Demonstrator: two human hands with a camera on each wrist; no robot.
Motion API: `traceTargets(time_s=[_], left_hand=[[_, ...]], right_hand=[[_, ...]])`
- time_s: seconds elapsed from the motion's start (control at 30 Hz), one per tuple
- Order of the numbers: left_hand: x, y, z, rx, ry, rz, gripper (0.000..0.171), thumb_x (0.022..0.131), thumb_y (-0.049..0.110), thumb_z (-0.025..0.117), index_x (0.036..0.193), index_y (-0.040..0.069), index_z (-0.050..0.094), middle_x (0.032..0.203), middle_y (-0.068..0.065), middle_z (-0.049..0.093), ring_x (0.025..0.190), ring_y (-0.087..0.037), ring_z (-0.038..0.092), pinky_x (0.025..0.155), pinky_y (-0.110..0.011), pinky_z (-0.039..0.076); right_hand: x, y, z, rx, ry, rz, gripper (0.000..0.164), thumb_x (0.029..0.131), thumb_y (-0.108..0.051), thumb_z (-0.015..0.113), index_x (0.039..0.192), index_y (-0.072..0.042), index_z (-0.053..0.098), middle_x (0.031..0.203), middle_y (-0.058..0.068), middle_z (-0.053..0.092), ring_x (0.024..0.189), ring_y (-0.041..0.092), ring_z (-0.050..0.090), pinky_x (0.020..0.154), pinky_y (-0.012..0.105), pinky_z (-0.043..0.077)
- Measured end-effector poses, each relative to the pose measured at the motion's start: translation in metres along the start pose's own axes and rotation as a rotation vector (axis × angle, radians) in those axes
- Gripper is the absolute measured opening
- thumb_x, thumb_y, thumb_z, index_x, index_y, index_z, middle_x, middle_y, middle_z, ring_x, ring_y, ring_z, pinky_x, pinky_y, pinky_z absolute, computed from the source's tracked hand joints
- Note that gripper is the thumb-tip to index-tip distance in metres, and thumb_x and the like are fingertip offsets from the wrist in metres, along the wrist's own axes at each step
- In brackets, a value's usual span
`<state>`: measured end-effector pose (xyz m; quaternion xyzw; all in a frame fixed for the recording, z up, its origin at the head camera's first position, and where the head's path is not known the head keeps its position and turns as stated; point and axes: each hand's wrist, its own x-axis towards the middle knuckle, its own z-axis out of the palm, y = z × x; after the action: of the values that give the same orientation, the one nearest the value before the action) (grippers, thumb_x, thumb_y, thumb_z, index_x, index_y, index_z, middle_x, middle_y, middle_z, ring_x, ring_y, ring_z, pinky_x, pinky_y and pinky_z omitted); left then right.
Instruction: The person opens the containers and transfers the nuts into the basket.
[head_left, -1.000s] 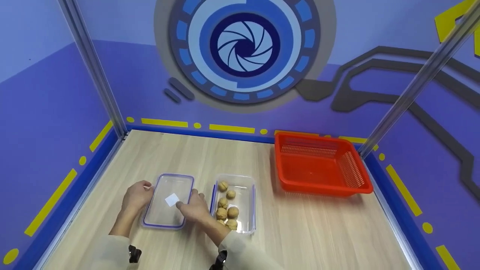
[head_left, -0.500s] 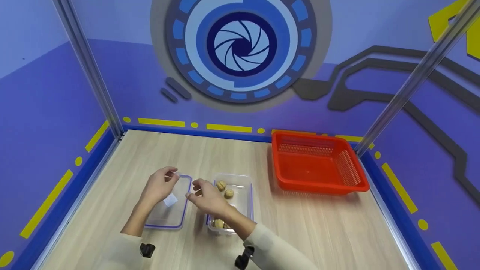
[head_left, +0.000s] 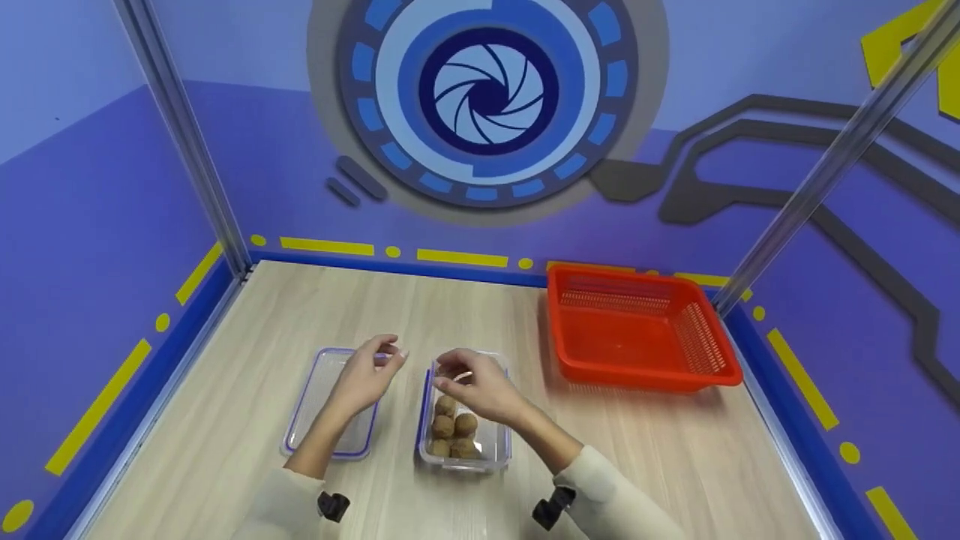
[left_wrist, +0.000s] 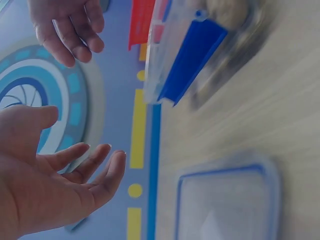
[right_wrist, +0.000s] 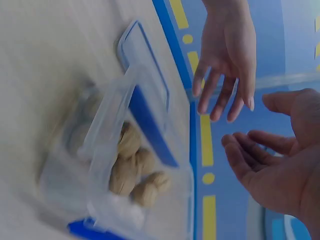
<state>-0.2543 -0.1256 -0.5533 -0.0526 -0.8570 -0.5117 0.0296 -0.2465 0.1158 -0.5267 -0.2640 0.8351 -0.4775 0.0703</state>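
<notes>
My left hand [head_left: 366,379] hangs over the right side of a clear lid [head_left: 321,382] with a purple-blue seal, fingers loosely bent and holding nothing. The lid lies flat on the table, partly hidden by that hand and forearm. To its right stands a clear plastic food container [head_left: 493,442] with several walnuts [head_left: 466,425] inside. Above the container's far half is my right hand [head_left: 484,386], relaxed and without anything in its grasp, covering part of the contents. In the right wrist view, the container's blue side clip [right_wrist: 150,127] hangs beside the walnuts [right_wrist: 129,141].
A red plastic basket [head_left: 622,337] sits at the back right of the wooden table [head_left: 600,465]. Printed blue-purple panels [head_left: 262,165] and metal posts [head_left: 187,150] close in the back and sides.
Both hands have come off the lid, risen and moved to the right, the right one now over the container. The lid and container stay in place.
</notes>
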Motion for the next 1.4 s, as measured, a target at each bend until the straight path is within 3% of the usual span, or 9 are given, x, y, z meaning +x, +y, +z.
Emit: traceTargets(time_s=[0.27,0.5,0.77,0.9,1.2,1.4], left_hand=[[0.008,-0.014,0.039,-0.031,-0.053,-0.042,0.050,0.106,0.025,0.065,0.147,-0.003,0.055,0.137,-0.025,0.062,0.120,-0.043,0.066,0.098,-0.053,0.057],[0.014,-0.030,0.064,-0.100,-0.084,-0.093,0.051,0.107,0.022,0.063,0.146,-0.008,0.052,0.134,-0.028,0.062,0.126,-0.045,0.062,0.107,-0.055,0.051],[0.014,-0.033,0.073,-0.235,-0.150,-0.130,0.049,0.107,0.022,0.062,0.145,-0.008,0.052,0.133,-0.025,0.064,0.127,-0.042,0.060,0.106,-0.053,0.051],[0.013,-0.036,0.075,-0.314,-0.175,-0.145,0.044,0.109,0.017,0.060,0.144,-0.009,0.053,0.132,-0.027,0.063,0.124,-0.041,0.061,0.103,-0.051,0.054],[0.007,-0.042,0.073,-0.371,-0.194,-0.204,0.050,0.108,0.016,0.061,0.147,-0.013,0.048,0.137,-0.030,0.060,0.125,-0.042,0.062,0.101,-0.047,0.057],[0.007,-0.041,0.072,-0.366,-0.204,-0.213,0.052,0.109,0.018,0.061,0.148,-0.013,0.047,0.140,-0.031,0.059,0.129,-0.042,0.060,0.104,-0.046,0.054]], right_hand=[[-0.010,0.052,-0.012,0.132,0.063,0.018,0.034,0.098,-0.010,0.076,0.127,0.005,0.066,0.117,0.021,0.071,0.106,0.032,0.070,0.095,0.050,0.059],[-0.014,0.084,-0.007,0.158,0.101,0.011,0.031,0.096,-0.004,0.077,0.124,0.004,0.067,0.118,0.028,0.068,0.109,0.043,0.069,0.095,0.050,0.058],[-0.015,0.086,-0.008,0.002,0.037,-0.017,0.038,0.093,-0.013,0.081,0.123,0.006,0.068,0.116,0.023,0.072,0.107,0.037,0.069,0.098,0.055,0.055],[-0.017,0.087,-0.007,-0.092,0.002,-0.040,0.036,0.092,-0.015,0.084,0.120,0.002,0.071,0.114,0.018,0.072,0.105,0.031,0.068,0.097,0.056,0.056],[-0.023,0.092,0.001,-0.282,-0.087,-0.120,0.038,0.090,-0.018,0.087,0.123,-0.007,0.073,0.119,0.008,0.071,0.109,0.023,0.067,0.097,0.042,0.056],[-0.024,0.091,0.001,-0.390,-0.113,-0.187,0.040,0.089,-0.025,0.087,0.121,-0.006,0.074,0.113,0.005,0.072,0.106,0.019,0.066,0.095,0.040,0.055]])
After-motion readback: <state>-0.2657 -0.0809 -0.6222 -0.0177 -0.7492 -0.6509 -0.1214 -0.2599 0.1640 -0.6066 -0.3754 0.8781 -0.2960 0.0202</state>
